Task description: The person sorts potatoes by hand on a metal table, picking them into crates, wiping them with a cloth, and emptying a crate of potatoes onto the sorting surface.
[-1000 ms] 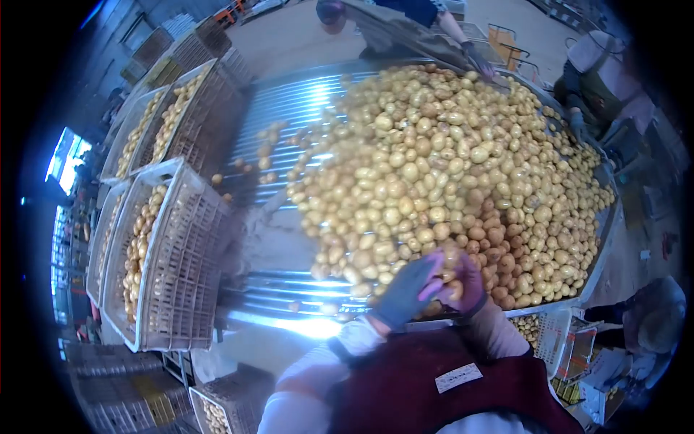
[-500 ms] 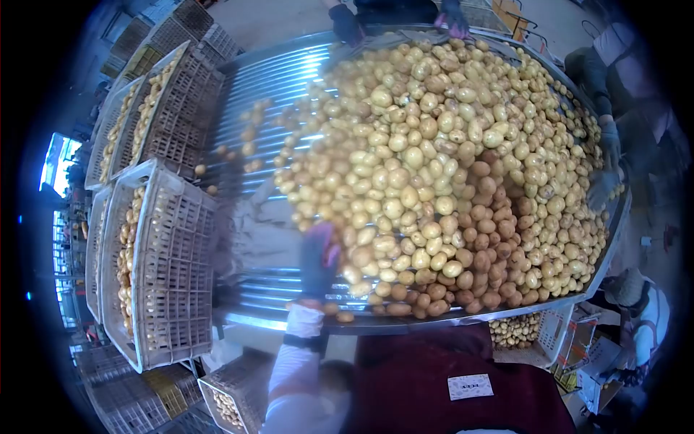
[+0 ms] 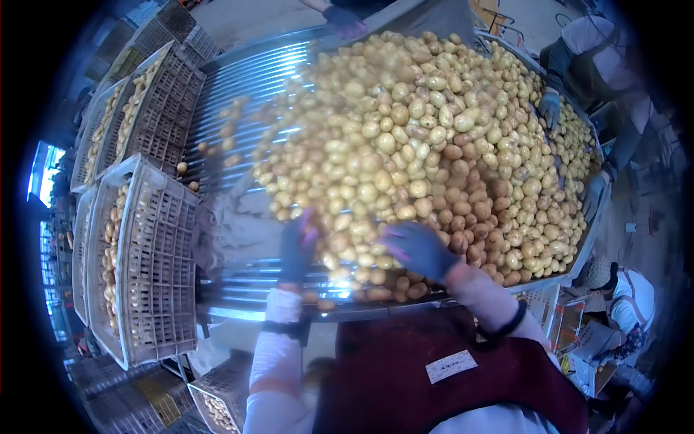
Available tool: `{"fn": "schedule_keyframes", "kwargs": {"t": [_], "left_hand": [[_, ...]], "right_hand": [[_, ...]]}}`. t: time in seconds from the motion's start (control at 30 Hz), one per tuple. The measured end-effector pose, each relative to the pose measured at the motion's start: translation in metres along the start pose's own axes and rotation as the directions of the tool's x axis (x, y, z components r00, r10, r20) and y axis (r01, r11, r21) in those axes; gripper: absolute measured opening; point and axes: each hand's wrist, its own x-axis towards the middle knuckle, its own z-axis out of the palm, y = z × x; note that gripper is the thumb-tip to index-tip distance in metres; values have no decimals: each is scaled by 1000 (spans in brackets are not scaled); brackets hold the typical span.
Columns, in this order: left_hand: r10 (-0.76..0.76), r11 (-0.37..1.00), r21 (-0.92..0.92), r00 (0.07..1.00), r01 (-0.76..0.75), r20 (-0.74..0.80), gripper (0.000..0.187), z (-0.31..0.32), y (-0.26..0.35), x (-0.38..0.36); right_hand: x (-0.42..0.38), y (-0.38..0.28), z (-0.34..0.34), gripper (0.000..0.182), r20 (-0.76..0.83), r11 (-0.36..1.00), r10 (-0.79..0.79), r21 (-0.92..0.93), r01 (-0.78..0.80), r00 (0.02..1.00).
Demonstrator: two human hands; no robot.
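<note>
A big heap of yellow potatoes point(image 3: 426, 137) lies on a ribbed metal sorting table point(image 3: 253, 79). My left hand point(image 3: 298, 246), in a dark blue glove, reaches out over the near left edge of the heap, motion-blurred. Whether it holds a potato cannot be told. My right hand point(image 3: 419, 247), also gloved, lies palm down on the potatoes at the near edge with fingers spread, apparently holding nothing.
White slatted crates point(image 3: 152, 260) with potatoes stand along the left side, and more crates point(image 3: 220, 401) sit below the table. Other people's gloved hands point(image 3: 551, 108) work the heap from the far right, and another hand point(image 3: 343, 18) at the far edge.
My right hand has come back into view and settled on the near potatoes. My left hand stays out at the heap's left edge. The view has shifted slightly.
</note>
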Motion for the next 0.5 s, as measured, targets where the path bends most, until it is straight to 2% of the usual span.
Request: {"fn": "schedule_keyframes", "kwargs": {"t": [0.07,0.1,0.13,0.17,0.2,0.23,0.27,0.3,0.33,0.37,0.4,0.43,0.47,0.5], "left_hand": [[8,999,33,997,-6,-79,48,-5,17,-16],[110,989,111,987,-98,-116,45,-9,31,-26],[80,995,65,991,-73,-105,44,-12,45,-36],[47,999,17,994,-46,-95,43,-13,60,-46],[12,999,-31,996,-15,-83,41,-13,73,-56],[-79,994,-75,997,77,-22,38,-9,84,-65],[-20,999,-37,1000,20,10,36,3,77,-76],[203,977,53,978,-205,46,35,23,63,-88],[265,956,93,956,-278,125,35,33,71,-89],[325,927,122,923,-354,204,36,43,79,-90],[237,952,116,921,-284,309,38,46,101,-84],[289,934,134,921,-331,262,36,65,97,-90],[282,932,145,917,-332,283,37,77,92,-94],[279,929,155,910,-337,306,37,78,103,-86]], "right_hand": [[27,8,45,20,201,992,13,-128,13,980],[37,4,55,21,209,981,25,-194,16,978],[46,0,59,23,217,965,41,-260,18,975],[55,1,60,24,306,964,123,-262,-41,944],[64,2,58,24,394,958,202,-269,-98,897],[67,0,56,24,479,948,276,-280,-152,834],[62,-1,53,25,364,975,204,-156,-157,909],[54,1,46,27,229,989,145,-30,-142,963],[50,-1,32,28,80,990,100,92,-107,992],[43,-4,17,30,114,942,184,262,-208,976],[30,-7,7,31,117,843,314,422,-333,942],[11,-12,-2,32,137,704,436,563,-432,889],[-6,-13,-11,33,171,533,546,684,-498,820],[-24,-12,-19,32,156,496,568,718,-488,808]]}}
